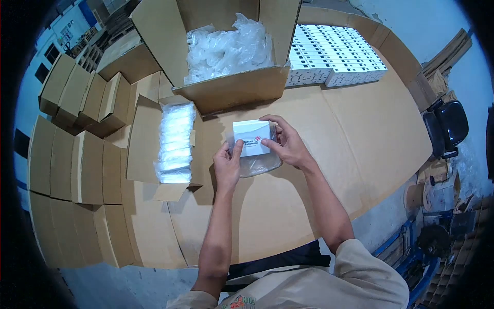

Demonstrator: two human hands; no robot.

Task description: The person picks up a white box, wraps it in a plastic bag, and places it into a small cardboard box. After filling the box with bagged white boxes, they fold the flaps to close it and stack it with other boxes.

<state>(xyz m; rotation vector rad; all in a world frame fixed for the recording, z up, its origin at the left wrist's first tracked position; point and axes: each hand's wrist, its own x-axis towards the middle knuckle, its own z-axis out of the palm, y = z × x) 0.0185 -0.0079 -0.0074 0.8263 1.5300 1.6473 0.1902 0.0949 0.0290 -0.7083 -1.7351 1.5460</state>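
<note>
A small white box (250, 133) with printed lettering and a red mark is held over the cardboard-covered table, partly inside a clear plastic bag (257, 166). My left hand (228, 164) grips the left side of the box and bag, thumb on the front. At the right side, my right hand (289, 145) has its thumb on the box front and its index finger along the top edge. Left of my hands, an open carton (145, 135) holds a row of several plastic-wrapped white boxes (176, 141).
A large open carton (236, 92) filled with clear plastic bags (230, 49) stands behind my hands. Stacked white boxes (355, 77) lie at the back right. Several closed brown cartons (87, 167) line the left. A black chair (453, 123) stands beyond the table's right edge.
</note>
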